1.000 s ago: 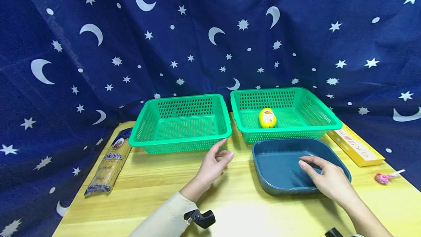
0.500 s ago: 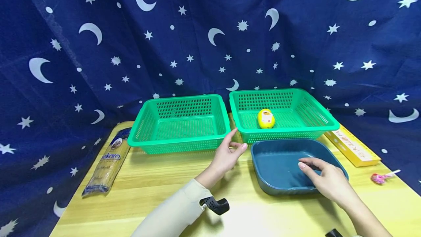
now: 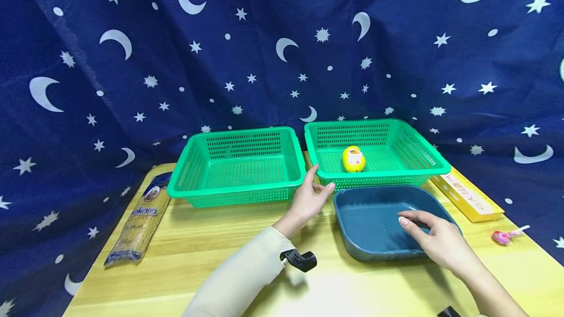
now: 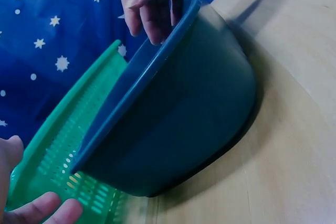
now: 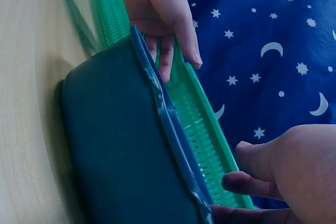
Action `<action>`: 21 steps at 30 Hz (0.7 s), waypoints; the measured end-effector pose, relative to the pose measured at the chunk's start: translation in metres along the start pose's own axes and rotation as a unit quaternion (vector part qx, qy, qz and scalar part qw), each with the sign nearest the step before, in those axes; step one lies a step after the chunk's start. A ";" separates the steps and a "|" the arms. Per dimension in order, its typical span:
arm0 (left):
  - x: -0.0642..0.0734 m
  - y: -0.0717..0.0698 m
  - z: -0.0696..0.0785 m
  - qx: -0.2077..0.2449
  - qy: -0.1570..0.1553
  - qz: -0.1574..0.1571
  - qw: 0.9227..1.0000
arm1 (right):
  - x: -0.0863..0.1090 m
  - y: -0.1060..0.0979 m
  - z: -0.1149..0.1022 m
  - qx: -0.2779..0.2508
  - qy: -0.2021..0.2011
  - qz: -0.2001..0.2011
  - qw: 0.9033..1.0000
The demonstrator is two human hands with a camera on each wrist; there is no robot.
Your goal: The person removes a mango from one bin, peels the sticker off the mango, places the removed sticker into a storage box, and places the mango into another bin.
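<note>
A dark blue basin (image 3: 379, 219) stands on the table with nothing in it. My left hand (image 3: 308, 200) is just left of it, by the front corner of the right green basket (image 3: 387, 174); thumb and forefinger are spread and nothing is between them. Over the basin's right side hangs my right hand (image 3: 440, 241), its fingers loosely bent and holding nothing. The right wrist view shows that hand (image 5: 304, 166) beside the basin's rim (image 5: 170, 114). In that basket lies a yellow round fruit (image 3: 353, 159) with a label on it.
A second green basket (image 3: 246, 191) stands at the back left. Left of it lies a clear bag of pasta (image 3: 140, 219). At the right are a yellow box (image 3: 469, 197) and a pink-wrapped lollipop (image 3: 502, 237). A star-patterned curtain (image 3: 246, 53) hangs behind.
My left hand has moved right and slightly forward, from in front of the left basket to beside the basin. My right hand has stayed over the basin. The head view has shifted slightly.
</note>
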State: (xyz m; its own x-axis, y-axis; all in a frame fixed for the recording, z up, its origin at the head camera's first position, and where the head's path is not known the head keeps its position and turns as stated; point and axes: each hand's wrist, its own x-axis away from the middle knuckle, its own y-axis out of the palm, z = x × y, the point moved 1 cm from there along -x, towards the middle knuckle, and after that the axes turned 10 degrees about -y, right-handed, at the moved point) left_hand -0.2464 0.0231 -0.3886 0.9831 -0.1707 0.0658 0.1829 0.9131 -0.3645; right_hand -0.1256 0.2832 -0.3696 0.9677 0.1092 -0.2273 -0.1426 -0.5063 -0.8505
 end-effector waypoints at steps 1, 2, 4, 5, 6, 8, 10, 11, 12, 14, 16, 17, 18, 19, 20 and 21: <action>-0.001 0.001 0.000 -0.004 0.004 0.005 1.000 | 0.000 0.000 0.000 -0.001 -0.001 0.000 1.000; -0.002 0.003 0.000 -0.007 0.007 0.008 1.000 | 0.000 0.000 -0.001 -0.001 -0.002 0.000 1.000; -0.003 0.005 0.001 -0.014 0.014 0.010 1.000 | -0.001 0.000 -0.001 -0.003 -0.005 0.002 1.000; -0.003 0.006 0.001 -0.020 0.017 0.010 1.000 | -0.001 0.000 -0.001 -0.002 -0.005 0.003 1.000; -0.004 0.007 0.000 -0.023 0.020 0.011 0.999 | -0.001 0.000 -0.001 -0.001 -0.006 0.004 1.000; -0.005 0.008 0.000 -0.028 0.027 0.015 0.999 | -0.001 0.000 -0.001 -0.001 -0.006 0.006 1.000; -0.007 0.011 -0.001 -0.026 0.027 0.019 0.999 | 0.000 0.000 -0.001 0.000 -0.003 0.005 1.000; -0.008 0.012 -0.002 -0.022 0.026 0.022 0.999 | 0.001 0.000 0.000 0.000 -0.002 0.005 1.000; -0.010 0.013 -0.002 -0.012 0.021 0.022 0.999 | 0.002 0.000 0.000 -0.001 0.000 0.002 1.000; -0.013 0.016 -0.001 0.008 0.009 0.023 1.000 | 0.003 0.001 0.000 -0.005 0.003 -0.001 1.000; -0.017 0.018 0.000 0.027 -0.004 0.029 0.999 | 0.004 0.001 -0.001 -0.006 0.002 -0.001 1.000; -0.019 0.019 0.000 0.035 -0.011 0.036 0.999 | 0.004 0.002 -0.001 -0.007 0.001 0.000 1.000; -0.020 0.020 0.001 0.040 -0.016 0.042 0.998 | 0.004 0.002 -0.001 -0.008 -0.001 0.002 1.000; -0.022 0.022 0.001 0.042 -0.018 0.050 0.998 | 0.004 0.002 -0.002 -0.007 -0.002 0.005 1.000; -0.023 0.023 0.001 0.041 -0.019 0.061 0.997 | 0.004 0.002 -0.002 -0.006 -0.003 0.007 1.000; -0.023 0.024 0.001 0.040 -0.019 0.070 0.997 | 0.004 0.002 -0.002 -0.003 -0.005 0.008 1.000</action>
State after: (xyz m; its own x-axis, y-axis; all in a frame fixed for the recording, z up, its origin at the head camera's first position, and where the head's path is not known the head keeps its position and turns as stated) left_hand -0.2648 0.0498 -0.3978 0.9981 -0.0259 0.0553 0.0412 0.9537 -0.2980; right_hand -0.1219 0.2811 -0.3713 0.9631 0.1089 -0.2463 -0.1577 -0.5136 -0.8434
